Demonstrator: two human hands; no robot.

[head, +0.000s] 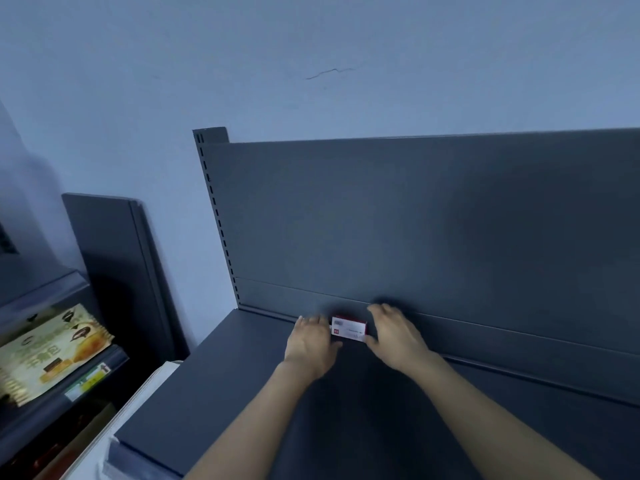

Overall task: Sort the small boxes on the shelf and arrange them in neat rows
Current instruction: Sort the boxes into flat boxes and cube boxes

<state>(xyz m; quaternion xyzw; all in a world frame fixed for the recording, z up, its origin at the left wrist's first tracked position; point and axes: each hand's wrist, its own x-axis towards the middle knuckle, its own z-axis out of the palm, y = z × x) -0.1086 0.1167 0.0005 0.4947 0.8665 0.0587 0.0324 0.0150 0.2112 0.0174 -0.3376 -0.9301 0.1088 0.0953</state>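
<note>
Small red-and-white cardboard box [348,329], a flat rectangle with a white printed face and a red top edge, lies at the back of the shelf in the lower middle of the frame, between the two hands. Its print is too blurred to read.

Nearest, two bare forearms rise from the bottom edge and converge toward the box. The left hand [310,344] lies palm down with fingers stretched nearly straight, touching the box's left end, thumb just below its lower left corner. The right hand [394,337] flanks the right end, fingers loosely curved toward the back and thumb at the lower right corner. Motion blur hides whether it actually pinches the box.

Under them runs the dark grey matte metal shelf board [207,393], smooth and flat. The box sits just in front of the seam where the board meets the dark grey metal back panel [415,220], a wide plain sheet with a horizontal joint low down. A slotted metal upright [214,216] edges the panel on its left.

At lower left, another rack holds a glossy green and yellow snack packet [45,351] above a green price label [88,381]. A loose dark grey panel [114,258] leans against the wall at left.

Farthest, the pale bluish painted wall [311,46] fills the top of the frame, with a thin crack [329,73] near upper centre.
</note>
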